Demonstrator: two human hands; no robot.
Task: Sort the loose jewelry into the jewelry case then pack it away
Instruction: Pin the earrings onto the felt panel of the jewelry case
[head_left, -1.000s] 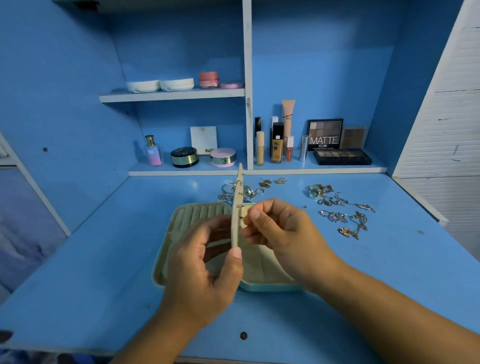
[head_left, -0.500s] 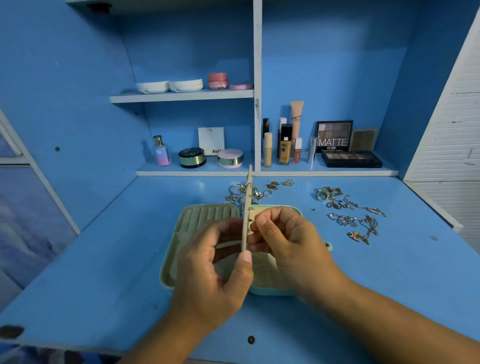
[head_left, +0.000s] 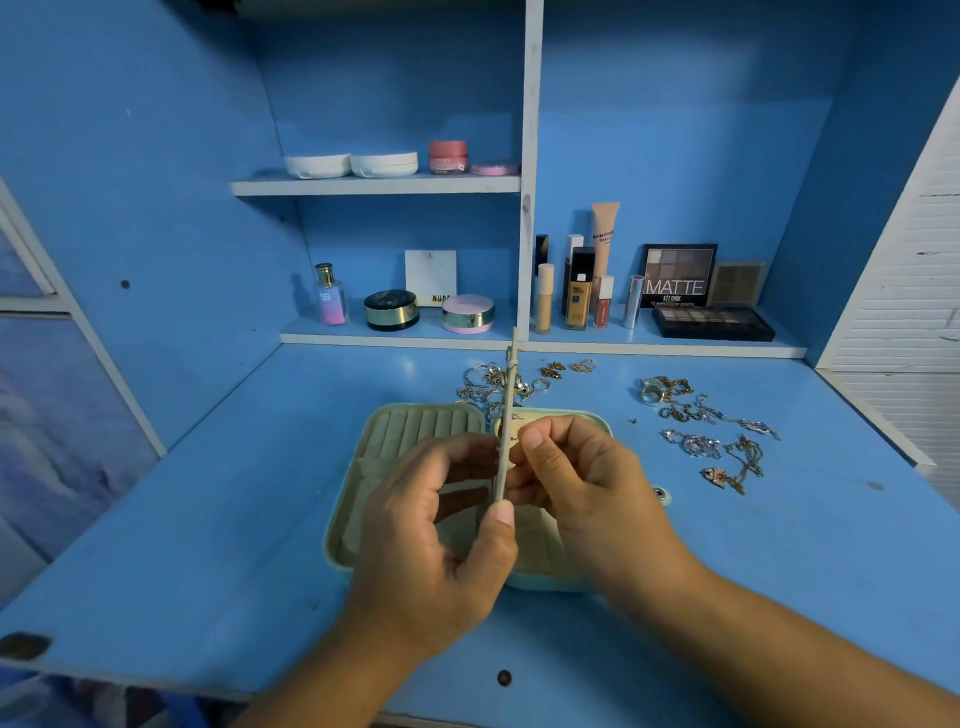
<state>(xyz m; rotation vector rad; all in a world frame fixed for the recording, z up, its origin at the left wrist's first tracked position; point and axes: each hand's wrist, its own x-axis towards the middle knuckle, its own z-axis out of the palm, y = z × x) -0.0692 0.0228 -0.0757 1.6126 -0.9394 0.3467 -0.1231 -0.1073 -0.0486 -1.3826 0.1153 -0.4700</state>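
Two hands hold a thin beige panel upright, edge-on, over the open pale green jewelry case on the blue desk. The left hand pinches the panel's lower edge between thumb and curled fingers; the right hand pinches at its right face with thumb and forefinger. Loose gold and silver jewelry lies scattered on the desk beyond the case.

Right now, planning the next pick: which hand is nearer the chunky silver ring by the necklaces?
Right. The silver ring lies beyond and right of the right hand; the left hand grips the earring panel on the far side.
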